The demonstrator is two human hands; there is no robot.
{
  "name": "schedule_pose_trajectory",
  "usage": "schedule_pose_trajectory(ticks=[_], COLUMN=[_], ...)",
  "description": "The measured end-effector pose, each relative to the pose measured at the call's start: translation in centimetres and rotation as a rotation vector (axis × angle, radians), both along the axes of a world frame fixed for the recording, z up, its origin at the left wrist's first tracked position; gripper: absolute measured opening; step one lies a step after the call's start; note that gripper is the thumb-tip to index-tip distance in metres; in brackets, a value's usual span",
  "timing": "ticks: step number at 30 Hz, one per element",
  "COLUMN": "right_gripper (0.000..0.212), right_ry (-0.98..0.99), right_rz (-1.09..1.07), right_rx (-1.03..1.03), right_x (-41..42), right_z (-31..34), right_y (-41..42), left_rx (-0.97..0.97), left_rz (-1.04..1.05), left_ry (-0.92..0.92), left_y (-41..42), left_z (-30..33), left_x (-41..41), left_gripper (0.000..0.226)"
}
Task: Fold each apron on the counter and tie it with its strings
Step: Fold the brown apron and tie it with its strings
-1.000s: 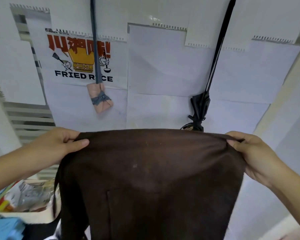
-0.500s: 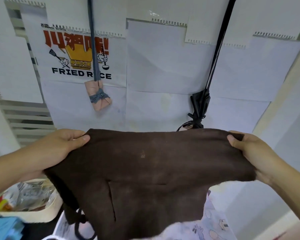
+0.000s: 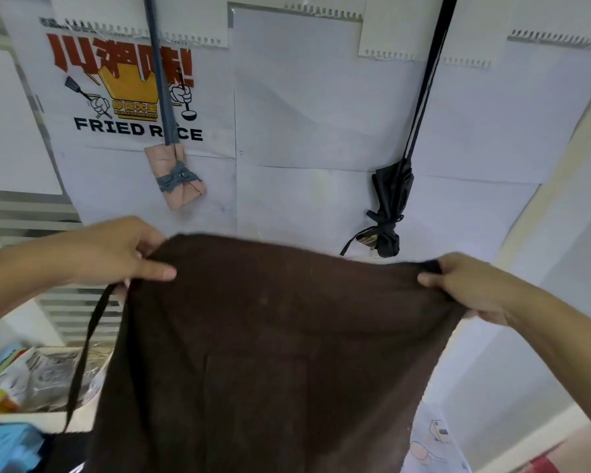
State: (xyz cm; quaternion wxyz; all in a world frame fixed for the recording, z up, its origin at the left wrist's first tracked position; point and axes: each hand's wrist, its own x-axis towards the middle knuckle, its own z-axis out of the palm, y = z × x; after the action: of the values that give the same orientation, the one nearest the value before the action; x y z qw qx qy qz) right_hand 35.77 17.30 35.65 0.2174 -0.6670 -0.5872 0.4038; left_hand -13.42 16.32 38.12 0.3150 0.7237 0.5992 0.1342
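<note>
Head view, brown apron held up by its top corners, left hand and right hand each pinching an edge, black string dangling at left.

The brown apron I am holding up is running off the bottom edge, so its lower hem is not showing. It is covering the surface below and most of a pale printed cloth at lower right. The fingers of my left hand and my right hand are lying behind the top hem; only the thumbs are showing. A poster is losing one letter of FRIED RICE behind a hanging blue strap. The top edge is cutting off both hanging straps. The packets in the tray at lower left are blurring beyond identification.
</note>
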Motion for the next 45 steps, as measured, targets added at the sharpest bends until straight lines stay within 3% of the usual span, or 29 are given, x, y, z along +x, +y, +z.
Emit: schedule_pose_trajectory(ticks=[2,4,7,9,13,15,18,20,23,26,29,34,37,45], right_gripper=[0.022,0.022,0.020,0.024,0.029,0.029,0.028,0.026,0.008,0.014,0.012,0.017,0.020,0.020], right_ry=[-0.006,0.071,0.359,0.509,0.661,0.567,0.405,0.321,0.185,0.029,-0.088,-0.212,-0.292,-0.173], right_rz=[-0.126,-0.192,-0.176,-0.103,-0.001,0.017,0.115,0.196,0.100,0.081,0.073,-0.050,-0.072,-0.332], right_rx=[0.270,0.470,0.573,0.581,0.528,0.438,0.124,-0.097,-0.340,-0.560,-0.594,-0.545,-0.397,-0.088], right_x=[0.1,0.7,1.9,2.6,5.3,7.7,10.6,10.7,10.0,9.6,8.3,8.1,7.3,5.7], right_z=[0.4,1.4,2.6,2.9,1.1,-1.7,-7.0,-10.4,-17.2,-25.4,-32.9,-42.3,-44.1,-43.8], right_y=[1.5,2.0,1.3,0.0,-2.5,-3.4,-4.8,-5.9,-7.2,-8.0,-9.4,-10.9,-10.4,-5.2], left_rx=[0.220,0.298,0.263,0.274,0.282,0.243,-0.065,-0.317,-0.503,-0.636,-0.682,-0.728,-0.633,-0.296], left_rz=[0.125,0.202,0.215,0.162,0.080,-0.045,-0.170,-0.233,-0.332,-0.371,-0.297,-0.190,-0.102,0.261], left_ry=[-0.077,-0.268,-0.651,-0.702,-0.586,-0.453,-0.321,-0.349,-0.174,-0.041,0.032,0.159,0.217,0.075], left_y=[1.1,1.2,0.6,0.0,-1.3,-1.7,-2.9,-3.5,-4.0,-5.1,-5.6,-6.4,-6.2,-3.6], left_z=[1.2,2.0,2.2,2.1,0.2,-1.7,-5.9,-10.2,-17.5,-25.3,-34.1,-43.8,-45.8,-44.9], left_x=[0.6,1.2,1.3,1.6,1.3,0.8,1.1,1.6,2.8,4.2,5.0,6.4,7.1,6.7], left_gripper=[0.008,0.016,0.050,0.034,0.022,0.042,0.062,0.049,0.021,0.024,0.049,0.028,0.030,0.012])
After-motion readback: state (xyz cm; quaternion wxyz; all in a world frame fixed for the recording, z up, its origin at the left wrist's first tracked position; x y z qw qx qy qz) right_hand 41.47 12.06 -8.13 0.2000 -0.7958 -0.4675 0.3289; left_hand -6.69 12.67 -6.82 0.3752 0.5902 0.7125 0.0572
